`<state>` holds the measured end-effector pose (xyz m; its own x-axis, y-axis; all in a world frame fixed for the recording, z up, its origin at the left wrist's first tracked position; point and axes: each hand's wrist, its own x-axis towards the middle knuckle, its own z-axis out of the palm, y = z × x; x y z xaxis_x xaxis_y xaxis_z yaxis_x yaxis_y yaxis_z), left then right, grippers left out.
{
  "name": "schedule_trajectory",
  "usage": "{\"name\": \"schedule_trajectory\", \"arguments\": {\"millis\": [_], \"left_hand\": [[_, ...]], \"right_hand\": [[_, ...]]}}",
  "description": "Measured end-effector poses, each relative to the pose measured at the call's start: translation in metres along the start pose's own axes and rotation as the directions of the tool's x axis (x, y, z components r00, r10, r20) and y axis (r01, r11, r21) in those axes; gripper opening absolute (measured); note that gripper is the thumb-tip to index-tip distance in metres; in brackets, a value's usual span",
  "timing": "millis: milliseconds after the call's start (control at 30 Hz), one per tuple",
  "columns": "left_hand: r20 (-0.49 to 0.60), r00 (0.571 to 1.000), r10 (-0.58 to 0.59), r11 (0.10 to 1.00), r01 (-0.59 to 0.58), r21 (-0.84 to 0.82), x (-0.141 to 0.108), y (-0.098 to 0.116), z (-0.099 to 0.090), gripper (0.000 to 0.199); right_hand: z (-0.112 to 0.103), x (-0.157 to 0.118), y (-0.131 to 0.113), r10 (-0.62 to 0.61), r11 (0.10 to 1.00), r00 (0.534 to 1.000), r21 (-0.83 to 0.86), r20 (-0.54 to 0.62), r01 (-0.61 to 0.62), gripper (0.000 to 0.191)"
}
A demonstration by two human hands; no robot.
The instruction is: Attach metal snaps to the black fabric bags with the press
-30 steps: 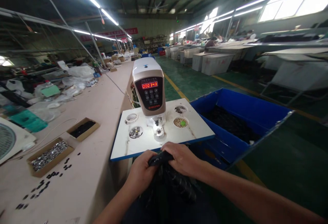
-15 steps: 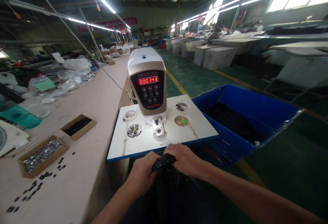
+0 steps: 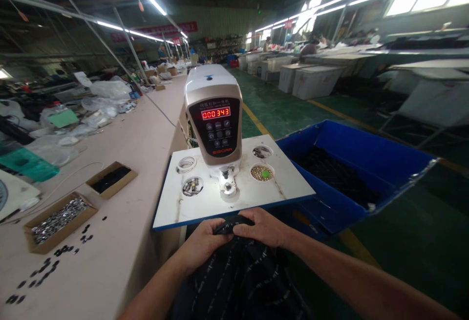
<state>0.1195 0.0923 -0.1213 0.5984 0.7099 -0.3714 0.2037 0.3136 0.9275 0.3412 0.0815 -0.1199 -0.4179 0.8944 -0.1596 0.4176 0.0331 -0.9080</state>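
A black garment [image 3: 242,276] with rows of small white lettering hangs from both of my hands over my lap. My left hand [image 3: 203,242] grips its folded top edge from the left. On the right, my right hand [image 3: 262,229] pinches the same edge, thumb on top. Both hands are just in front of the white machine plate [image 3: 212,210] with a blue edge. Behind them stands a snap-fastening machine [image 3: 214,115], its red display reading 000343. Its press head [image 3: 227,183] is above the plate, apart from the cloth.
Round cups in the plate hold small metal parts [image 3: 262,172]. To the left, a table [image 3: 146,173] carries a box of metal snaps [image 3: 60,220], a box of black pieces [image 3: 112,181] and loose black caps [image 3: 47,268]. A blue bin [image 3: 381,156] with dark cloth stands right.
The garment has come up and spread out below my hands, so its lettered fabric now shows. My hands have shifted slightly, and my right thumb now lies over the folded edge.
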Motion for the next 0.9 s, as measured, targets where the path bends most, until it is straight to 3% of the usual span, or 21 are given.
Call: {"name": "schedule_trajectory", "arguments": {"millis": [100, 200, 367, 433, 667, 900], "left_hand": [[0.025, 0.998, -0.056, 0.981, 0.06, -0.186, -0.001, 0.003, 0.0, 0.038], [0.034, 0.996, -0.086, 0.954, 0.092, -0.287, -0.001, 0.006, 0.0, 0.038], [0.046, 0.993, -0.108, 0.916, 0.118, -0.382, 0.001, 0.002, -0.001, 0.038], [0.033, 0.993, -0.114, 0.9, 0.118, -0.421, 0.003, -0.001, 0.0, 0.042], [-0.063, 0.988, -0.141, 0.921, 0.107, -0.374, 0.016, 0.003, 0.002, 0.037], [-0.169, 0.978, -0.119, 0.987, 0.099, -0.125, 0.063, 0.031, -0.025, 0.03]], "right_hand": [[0.004, 0.007, -0.001, 0.01, 0.998, 0.993, -0.067, -0.121, -0.019, 0.036], [0.005, 0.011, -0.001, 0.038, 0.996, 0.987, -0.071, -0.153, -0.049, 0.04], [0.0, 0.012, 0.005, 0.103, 0.973, 0.991, 0.198, 0.085, -0.118, 0.038], [-0.002, 0.012, 0.006, 0.103, 0.961, 0.987, 0.242, 0.123, -0.131, 0.038], [-0.001, 0.018, 0.007, 0.103, 0.993, 0.992, 0.068, -0.074, -0.098, 0.034], [-0.027, 0.06, 0.012, 0.02, 0.998, 0.946, -0.045, -0.324, -0.036, 0.027]]}}
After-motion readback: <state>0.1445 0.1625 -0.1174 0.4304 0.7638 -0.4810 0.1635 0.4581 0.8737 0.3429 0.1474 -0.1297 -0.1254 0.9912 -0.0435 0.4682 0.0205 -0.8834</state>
